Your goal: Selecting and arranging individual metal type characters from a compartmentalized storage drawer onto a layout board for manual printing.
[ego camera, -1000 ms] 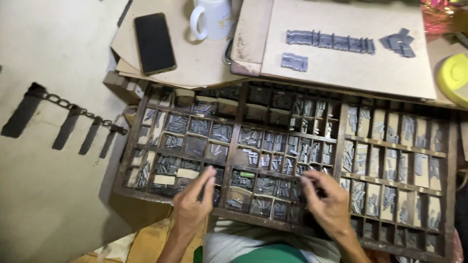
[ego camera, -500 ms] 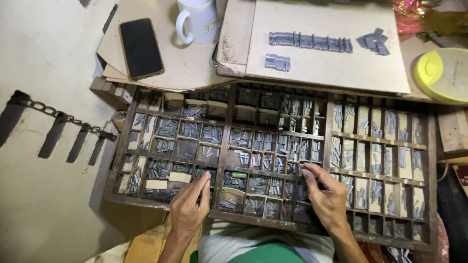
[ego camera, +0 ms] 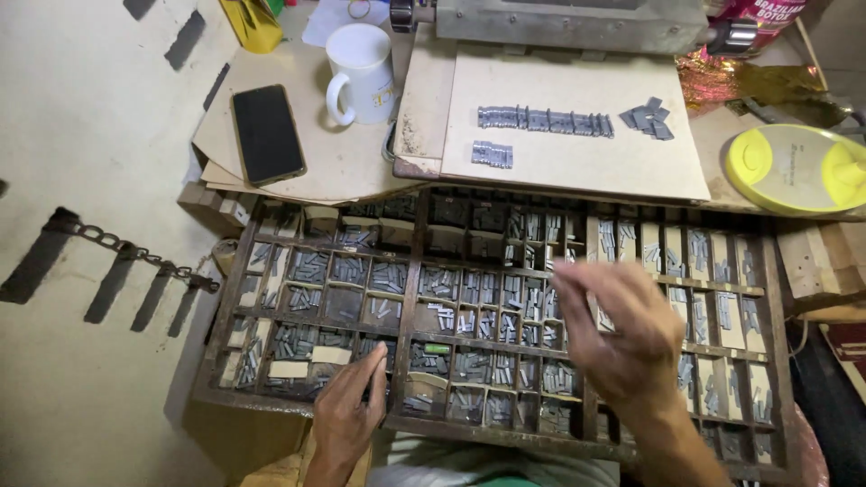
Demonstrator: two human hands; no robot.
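Two bare hands over a compartmented wooden tray of grey metal type (ego camera: 271, 271): left hand (ego camera: 350, 413) braces its near rim, empty; right hand (ego camera: 618, 335) hovers blurred, grip unclear.

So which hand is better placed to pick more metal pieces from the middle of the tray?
Probably the right hand: it hovers over the tray's middle compartments, while the left hand rests on the near edge.

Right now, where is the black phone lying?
In the head view the black phone lies face up at upper left, on the brown cardboard sheet, just left of the white mug and beyond the wooden type tray, clear of both hands.
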